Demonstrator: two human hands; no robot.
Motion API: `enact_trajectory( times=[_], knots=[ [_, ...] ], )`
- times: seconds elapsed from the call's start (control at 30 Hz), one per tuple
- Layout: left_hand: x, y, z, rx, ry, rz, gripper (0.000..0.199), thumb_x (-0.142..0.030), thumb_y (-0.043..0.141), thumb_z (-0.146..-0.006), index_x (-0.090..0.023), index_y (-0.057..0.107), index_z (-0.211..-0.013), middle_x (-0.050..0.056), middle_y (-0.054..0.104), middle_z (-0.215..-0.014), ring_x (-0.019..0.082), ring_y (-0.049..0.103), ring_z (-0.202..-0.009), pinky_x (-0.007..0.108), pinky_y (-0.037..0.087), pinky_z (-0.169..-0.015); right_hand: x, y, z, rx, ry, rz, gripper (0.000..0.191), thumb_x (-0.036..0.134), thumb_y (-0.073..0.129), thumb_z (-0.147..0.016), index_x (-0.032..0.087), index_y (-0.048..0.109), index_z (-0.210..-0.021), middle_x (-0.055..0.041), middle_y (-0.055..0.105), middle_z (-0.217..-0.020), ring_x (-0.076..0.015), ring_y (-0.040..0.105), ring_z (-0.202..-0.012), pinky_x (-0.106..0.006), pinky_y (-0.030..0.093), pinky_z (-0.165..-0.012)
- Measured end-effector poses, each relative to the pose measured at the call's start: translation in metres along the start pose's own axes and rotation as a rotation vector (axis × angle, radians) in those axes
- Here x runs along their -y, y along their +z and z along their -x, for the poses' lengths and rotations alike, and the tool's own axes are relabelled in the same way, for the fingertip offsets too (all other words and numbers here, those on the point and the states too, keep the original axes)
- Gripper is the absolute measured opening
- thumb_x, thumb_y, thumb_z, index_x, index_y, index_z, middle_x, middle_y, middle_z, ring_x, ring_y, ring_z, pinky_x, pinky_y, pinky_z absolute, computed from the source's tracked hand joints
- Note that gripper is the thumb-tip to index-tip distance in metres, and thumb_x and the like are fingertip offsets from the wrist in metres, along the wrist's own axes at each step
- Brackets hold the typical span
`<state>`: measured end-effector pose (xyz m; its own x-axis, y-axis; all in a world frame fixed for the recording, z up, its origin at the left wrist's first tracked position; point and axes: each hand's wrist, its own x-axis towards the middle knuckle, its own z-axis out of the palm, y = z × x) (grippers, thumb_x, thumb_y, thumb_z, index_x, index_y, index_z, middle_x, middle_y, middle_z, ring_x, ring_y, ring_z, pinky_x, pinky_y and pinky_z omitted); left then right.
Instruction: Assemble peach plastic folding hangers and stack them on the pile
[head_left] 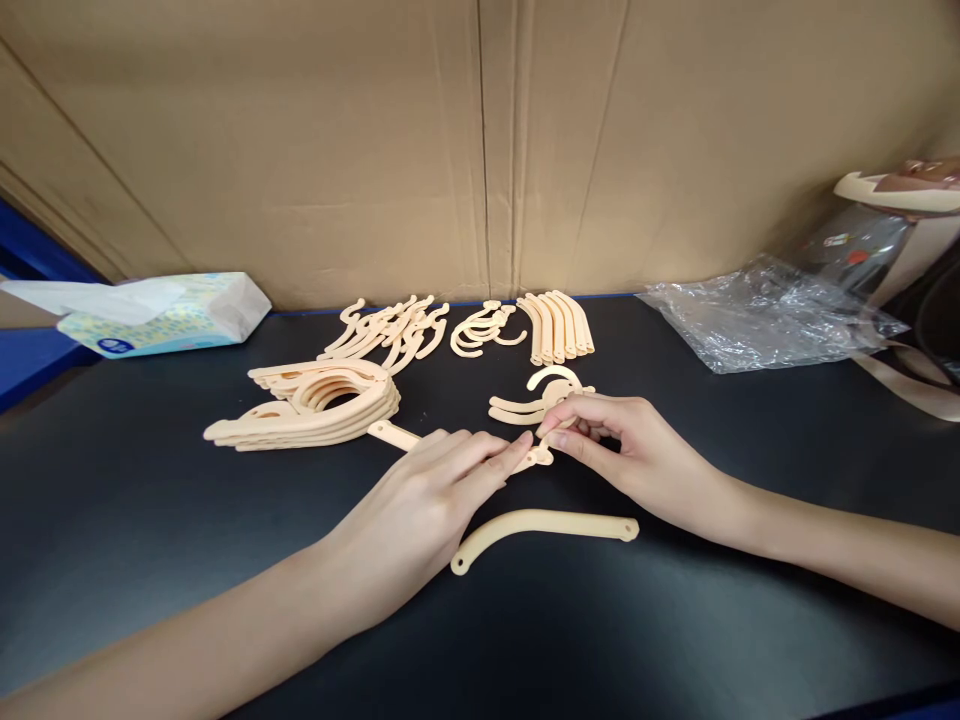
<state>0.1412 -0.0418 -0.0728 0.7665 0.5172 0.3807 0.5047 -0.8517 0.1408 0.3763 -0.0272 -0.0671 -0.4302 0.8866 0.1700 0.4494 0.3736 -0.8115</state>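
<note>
Beige plastic: holds strip (394,435) under left hand (442,480) with fingers nearly straight, apparently for steadiness; pinches half-hidden part (544,444) at its end in right hand (600,440), over black table (697,630).

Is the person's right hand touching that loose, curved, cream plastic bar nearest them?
Apart. The head view shows flat black tabletop between the right hand and the curved cream plastic bar.
</note>
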Motion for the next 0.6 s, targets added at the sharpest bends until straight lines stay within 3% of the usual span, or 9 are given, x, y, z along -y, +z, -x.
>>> enact_trajectory(
  times=[0.33, 0.6],
  knots=[
    [-0.0006, 0.0002, -0.0013, 0.004, -0.01, -0.009, 0.045, 0.0, 0.041, -0.093, -0.014, 0.045, -0.135, 0.007, 0.064, -0.112, 0.019, 0.059, -0.089, 0.031, 0.048, -0.074, 0.0016, -0.0009, -0.0017, 0.003, 0.018, -0.079, 0.019, 0.031, 0.055, -0.094, 0.019, 0.068, -0.088, 0.0011, 0.067, -0.085, -0.0093, 0.053, -0.065, -0.023, 0.042, -0.057],
    [0.0018, 0.0033, 0.0009, -0.001, -0.017, 0.008, 0.048, 0.001, 0.039, -0.092, -0.017, 0.044, -0.137, 0.007, 0.064, -0.111, 0.017, 0.059, -0.088, 0.03, 0.047, -0.073, 0.0, -0.002, -0.0024, 0.029, 0.025, -0.096, 0.019, 0.032, 0.056, -0.093, 0.019, 0.07, -0.089, -0.0005, 0.067, -0.082, -0.0092, 0.054, -0.059, -0.023, 0.046, -0.056]
  ],
)
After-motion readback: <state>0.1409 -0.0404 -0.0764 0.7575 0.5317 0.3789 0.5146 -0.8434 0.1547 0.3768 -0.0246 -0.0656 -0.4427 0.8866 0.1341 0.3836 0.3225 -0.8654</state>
